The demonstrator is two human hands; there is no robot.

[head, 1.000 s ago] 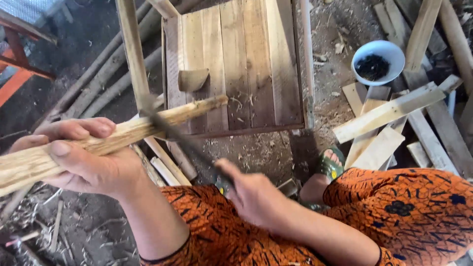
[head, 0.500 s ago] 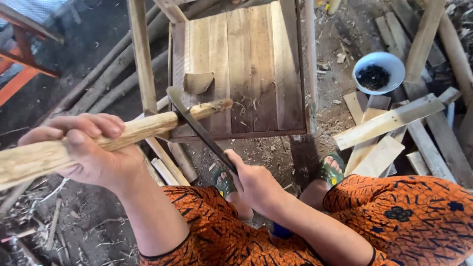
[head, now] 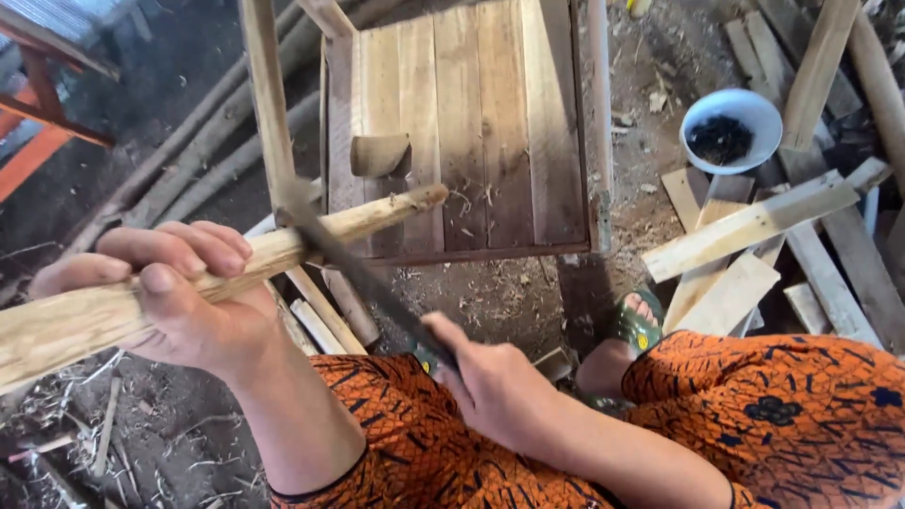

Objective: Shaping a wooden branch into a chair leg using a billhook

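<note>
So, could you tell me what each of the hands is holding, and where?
The left hand grips the pale peeled wooden pole around its middle; the right hand holds the long dark blade by its handle end.

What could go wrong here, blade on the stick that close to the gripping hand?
1. The long blade lies across the wooden stick right beside the left hand; a slip could reach its fingers.
2. The right hand works the blade just above the lap, so a drawn stroke might run toward the legs.
3. The sandalled foot sits among loose offcuts: unsteady footing.
</note>
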